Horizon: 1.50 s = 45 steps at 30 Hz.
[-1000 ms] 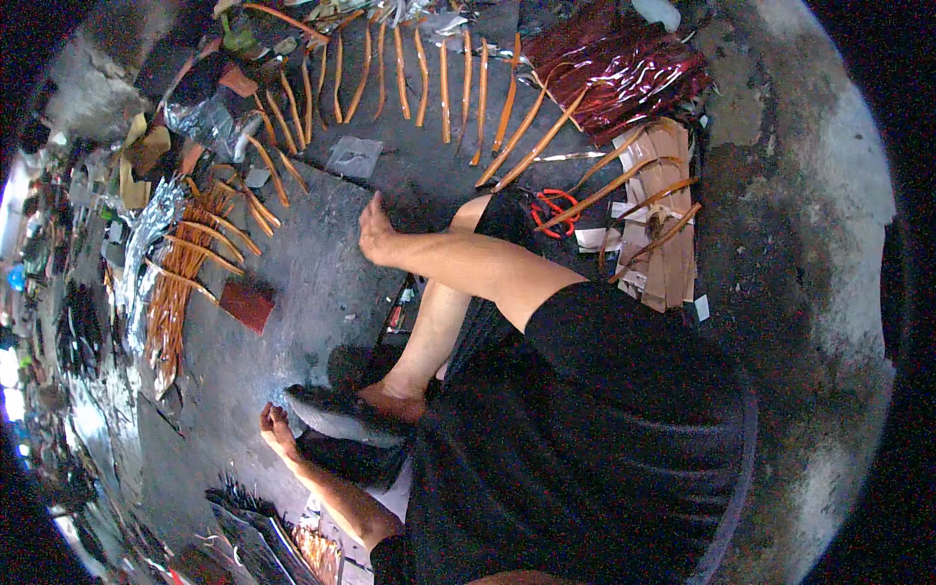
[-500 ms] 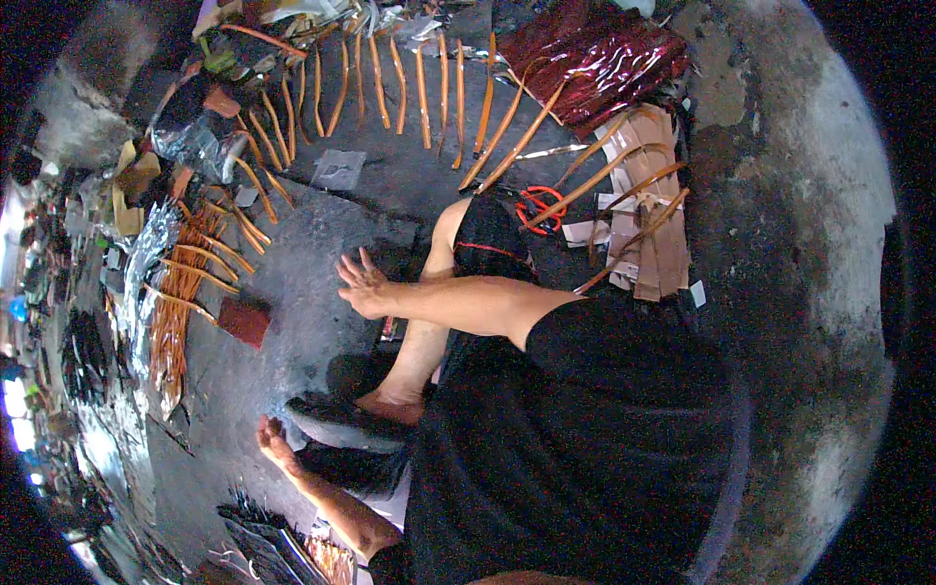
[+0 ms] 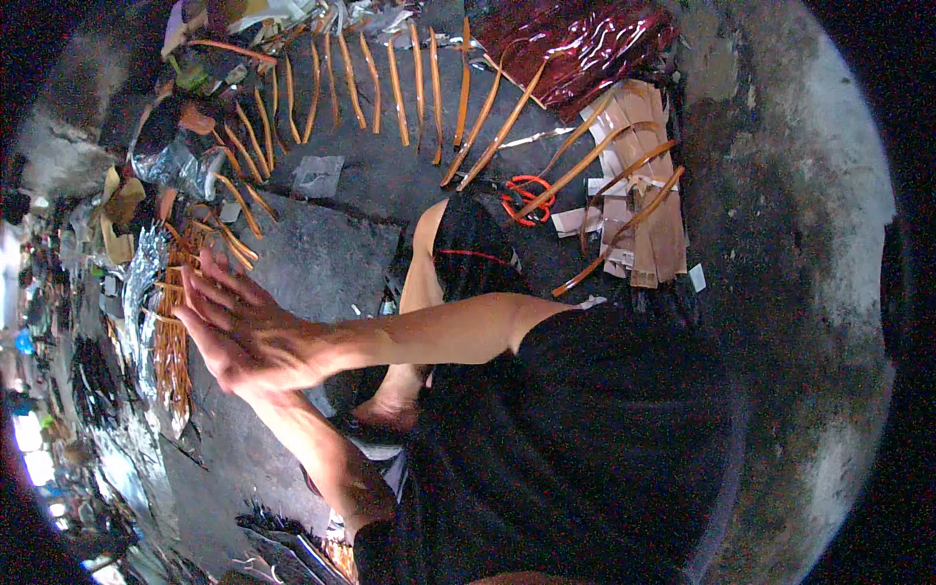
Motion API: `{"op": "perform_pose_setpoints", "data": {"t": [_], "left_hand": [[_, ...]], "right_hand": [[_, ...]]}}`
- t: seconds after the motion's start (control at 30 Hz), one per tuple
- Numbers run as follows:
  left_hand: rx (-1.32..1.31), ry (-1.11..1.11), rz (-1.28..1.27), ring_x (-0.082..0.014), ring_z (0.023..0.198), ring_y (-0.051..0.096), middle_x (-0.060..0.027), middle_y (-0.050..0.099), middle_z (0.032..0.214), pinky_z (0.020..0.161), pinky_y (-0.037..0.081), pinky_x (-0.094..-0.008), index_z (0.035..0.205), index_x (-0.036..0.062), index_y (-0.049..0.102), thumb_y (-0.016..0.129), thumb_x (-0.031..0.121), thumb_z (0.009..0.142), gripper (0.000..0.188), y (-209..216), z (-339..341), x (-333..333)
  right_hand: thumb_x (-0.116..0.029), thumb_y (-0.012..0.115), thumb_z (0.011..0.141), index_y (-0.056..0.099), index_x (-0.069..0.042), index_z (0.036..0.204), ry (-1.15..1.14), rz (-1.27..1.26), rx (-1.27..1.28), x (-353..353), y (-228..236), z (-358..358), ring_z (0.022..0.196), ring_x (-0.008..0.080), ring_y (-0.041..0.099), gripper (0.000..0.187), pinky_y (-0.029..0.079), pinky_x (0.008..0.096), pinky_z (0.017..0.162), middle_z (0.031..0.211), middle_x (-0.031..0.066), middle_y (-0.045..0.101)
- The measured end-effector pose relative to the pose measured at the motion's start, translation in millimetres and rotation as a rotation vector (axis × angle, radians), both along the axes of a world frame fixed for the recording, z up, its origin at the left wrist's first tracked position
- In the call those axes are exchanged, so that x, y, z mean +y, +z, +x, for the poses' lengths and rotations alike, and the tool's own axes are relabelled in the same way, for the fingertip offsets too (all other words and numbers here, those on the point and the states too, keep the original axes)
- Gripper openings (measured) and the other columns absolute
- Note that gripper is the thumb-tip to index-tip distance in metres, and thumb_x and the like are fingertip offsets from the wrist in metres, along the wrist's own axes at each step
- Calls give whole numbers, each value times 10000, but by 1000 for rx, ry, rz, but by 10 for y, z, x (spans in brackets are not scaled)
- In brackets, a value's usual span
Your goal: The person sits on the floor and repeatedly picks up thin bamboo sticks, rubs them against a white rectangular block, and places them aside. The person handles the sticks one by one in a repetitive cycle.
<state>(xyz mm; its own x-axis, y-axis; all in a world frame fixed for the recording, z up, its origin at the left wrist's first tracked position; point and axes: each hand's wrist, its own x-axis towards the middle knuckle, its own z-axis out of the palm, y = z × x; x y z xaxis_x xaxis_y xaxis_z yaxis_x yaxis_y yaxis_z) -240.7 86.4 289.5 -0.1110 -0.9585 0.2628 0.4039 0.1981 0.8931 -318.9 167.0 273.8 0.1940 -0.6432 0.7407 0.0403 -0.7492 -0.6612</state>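
My right hand (image 3: 252, 330) reaches across with its fingers stretched out and holds nothing visible. It lies over my left hand, and the two appear to meet. My left forearm (image 3: 317, 444) comes up from below, but most of the left hand and its fingers are covered by the right. Beyond the hands, a bundle of thin orange-brown strips (image 3: 174, 366) lies on the floor. Separate glossy brown strips (image 3: 397, 93) are spread in a wide arc, spaced apart. Red-handled scissors (image 3: 527, 200) rest near my knee.
A shiny dark red sheet (image 3: 585, 44) lies at the top, above flattened brown cardboard (image 3: 639, 185) with strips across it. Silvery plastic wrapping (image 3: 175, 161) and other clutter line the left. Dark bundled material (image 3: 283, 546) sits at the bottom. A small clear packet (image 3: 317, 176) lies inside the arc.
Both hands have come together on the left, the right moving left and the left moving up. The right hand now covers the left and hides the reddish block. The view has shifted slightly.
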Motion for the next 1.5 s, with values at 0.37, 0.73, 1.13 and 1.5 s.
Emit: {"op": "perform_pose_setpoints", "data": {"t": [0.37, 0.73, 1.13, 1.5], "left_hand": [[-372, -886, 298, -287, 1334, 385, -160, 390, 1454, 1114, 266, -421, 1458, 78, 307, 412, 481, 979, 635, -656, -812, 696], [-552, -387, 503, -214, 1122, 558, -122, 610, 1168, 999, 413, -343, 1281, 25, 536, 561, 264, 956, 404, -1486, -123, 682], [-596, -277, 291, -189, 1097, 573, -92, 622, 1140, 984, 422, -316, 1248, -1, 556, 557, 215, 961, 359, -1203, -213, 406], [-281, 209, 154, -70, 736, 571, -4, 637, 760, 686, 460, -224, 968, 16, 661, 627, 182, 920, 175, -832, 399, 161]], "right_hand": [[-404, 517, 945, 561, -93, 1264, -414, 345, 455, -779, -834, -2222, 1249, 323, 474, 448, 369, 418, 1034, 1346, 171, 503], [-94, 527, 825, 637, -153, 1093, -838, 261, 1400, -815, -2620, -4102, 1213, 241, 461, 295, 249, 541, 1093, 1099, 62, 580], [-170, 538, 943, 590, -54, 1028, -530, 355, 630, -864, -1066, -2825, 953, 232, 620, 153, 385, 433, 992, 960, 71, 640], [-153, 588, 940, 566, -9, 1105, 301, 702, 196, -708, -622, -848, 746, 79, 547, 220, 469, 242, 690, 851, 23, 605]]}}
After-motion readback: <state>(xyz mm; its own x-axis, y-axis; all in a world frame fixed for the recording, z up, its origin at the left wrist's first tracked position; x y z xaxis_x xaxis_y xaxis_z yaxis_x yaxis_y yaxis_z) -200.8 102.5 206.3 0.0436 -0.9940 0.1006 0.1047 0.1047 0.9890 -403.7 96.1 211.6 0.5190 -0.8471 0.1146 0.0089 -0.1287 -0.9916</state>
